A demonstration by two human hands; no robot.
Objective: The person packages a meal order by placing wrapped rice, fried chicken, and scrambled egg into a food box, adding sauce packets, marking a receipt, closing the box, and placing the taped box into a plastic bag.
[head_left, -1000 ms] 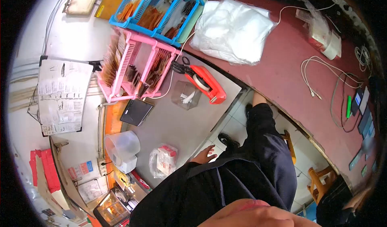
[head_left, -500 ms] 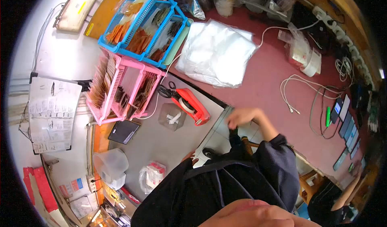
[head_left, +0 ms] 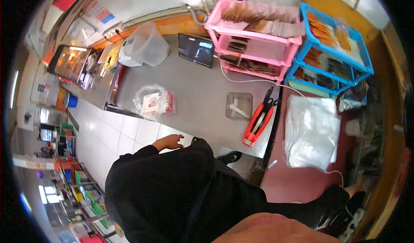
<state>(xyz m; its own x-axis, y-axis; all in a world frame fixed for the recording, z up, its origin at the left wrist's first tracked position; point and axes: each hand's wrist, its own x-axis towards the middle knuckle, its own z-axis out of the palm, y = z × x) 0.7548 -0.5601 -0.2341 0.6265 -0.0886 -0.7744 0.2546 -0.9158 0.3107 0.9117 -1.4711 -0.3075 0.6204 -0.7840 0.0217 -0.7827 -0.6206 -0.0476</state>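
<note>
My left hand [head_left: 170, 143] hangs over the tiled floor near the counter's front edge, fingers loosely stretched and nothing visible in it. Closest to it on the grey counter [head_left: 194, 100] is a white-and-red packet [head_left: 151, 102] in clear plastic. My right hand [head_left: 354, 187] reaches out at the far right, past the dark sleeve. It is small and blurred there, so its fingers and anything in them cannot be made out. A stack of clear plastic bags [head_left: 312, 133] lies on the dark red table beyond that arm.
On the counter stand a red tape dispenser [head_left: 254, 128], a square clear dish [head_left: 239, 105], a tablet [head_left: 196, 50] and a translucent tub [head_left: 151, 44]. Pink [head_left: 258, 33] and blue [head_left: 334, 44] racks hold sachets. A white cable [head_left: 250, 81] runs past the racks.
My view has swung left, bringing the tiled floor and far room into sight. My left hand shows more fully. My right arm has moved from beside my body to stretched out rightward.
</note>
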